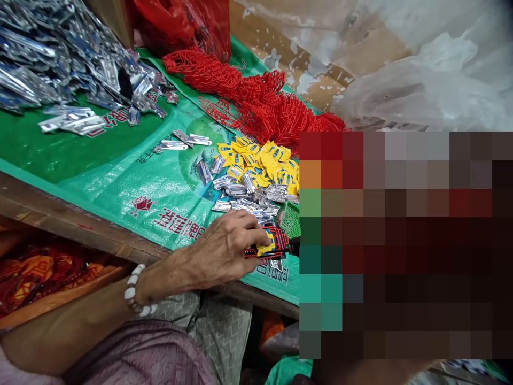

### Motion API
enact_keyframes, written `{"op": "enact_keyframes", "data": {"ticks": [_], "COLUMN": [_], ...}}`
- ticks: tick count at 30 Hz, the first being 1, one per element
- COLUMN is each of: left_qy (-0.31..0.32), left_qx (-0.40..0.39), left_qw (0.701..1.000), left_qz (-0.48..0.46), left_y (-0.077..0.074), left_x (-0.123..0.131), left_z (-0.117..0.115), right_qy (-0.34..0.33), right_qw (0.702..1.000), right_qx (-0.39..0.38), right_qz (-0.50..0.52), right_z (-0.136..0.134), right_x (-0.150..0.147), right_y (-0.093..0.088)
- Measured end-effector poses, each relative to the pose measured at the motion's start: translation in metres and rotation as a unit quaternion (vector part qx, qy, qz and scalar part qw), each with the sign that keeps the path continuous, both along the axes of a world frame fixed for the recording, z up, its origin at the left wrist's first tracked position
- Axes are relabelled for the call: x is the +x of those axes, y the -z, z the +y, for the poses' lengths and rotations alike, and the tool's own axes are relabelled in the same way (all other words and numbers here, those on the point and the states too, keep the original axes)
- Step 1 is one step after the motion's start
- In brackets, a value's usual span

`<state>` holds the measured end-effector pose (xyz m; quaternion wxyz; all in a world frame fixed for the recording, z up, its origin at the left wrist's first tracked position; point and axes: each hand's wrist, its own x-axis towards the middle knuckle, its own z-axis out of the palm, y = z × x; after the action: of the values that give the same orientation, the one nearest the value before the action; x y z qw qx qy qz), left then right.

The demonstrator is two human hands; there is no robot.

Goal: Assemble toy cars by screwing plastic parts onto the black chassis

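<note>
My left hand (234, 243), with a white beaded bracelet at its wrist, is closed on the left end of a small red and black openwork piece (281, 240). On top of this piece, under the fingertips, lies a yellow and blue packet (266, 241). Just beyond the hand are silver packets (236, 187) and a pile of yellow packets (274, 160). A green perforated basket (290, 218) is partly visible at the blurred block's edge. My right hand does not show; a pixelated block covers the right side.
Green printed sheeting (120, 166) covers the table, with a wooden edge (80, 224) in front. A large silver heap (72, 59) lies at the back left. Red openwork pieces (256, 96) form a long pile beside a red bag (184, 27). Clear plastic (409, 80) stands behind.
</note>
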<state>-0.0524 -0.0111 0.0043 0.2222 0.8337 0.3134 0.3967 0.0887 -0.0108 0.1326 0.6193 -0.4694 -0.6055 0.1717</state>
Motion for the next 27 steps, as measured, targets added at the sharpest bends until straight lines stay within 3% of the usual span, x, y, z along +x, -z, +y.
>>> {"op": "enact_keyframes", "data": {"ticks": [6, 13, 20, 27], "left_qy": [0.001, -0.003, 0.000, 0.007], "left_qx": [-0.004, 0.002, -0.015, -0.022], "left_qw": [0.999, 0.998, 0.997, 0.997], "left_qz": [0.036, 0.059, 0.072, 0.074], "left_y": [-0.004, -0.007, -0.010, -0.009], "left_x": [0.000, 0.001, 0.001, 0.001], "left_z": [-0.001, 0.000, 0.000, 0.000], "right_qy": [-0.047, -0.015, -0.065, -0.066], "right_qw": [0.998, 0.999, 0.997, 0.996], "right_qx": [0.003, 0.012, -0.026, -0.022], "right_qz": [0.044, 0.035, 0.043, 0.053], "right_z": [-0.003, -0.005, -0.009, -0.010], "right_x": [-0.005, -0.010, -0.007, -0.007], "right_y": [0.000, -0.002, 0.001, 0.003]}}
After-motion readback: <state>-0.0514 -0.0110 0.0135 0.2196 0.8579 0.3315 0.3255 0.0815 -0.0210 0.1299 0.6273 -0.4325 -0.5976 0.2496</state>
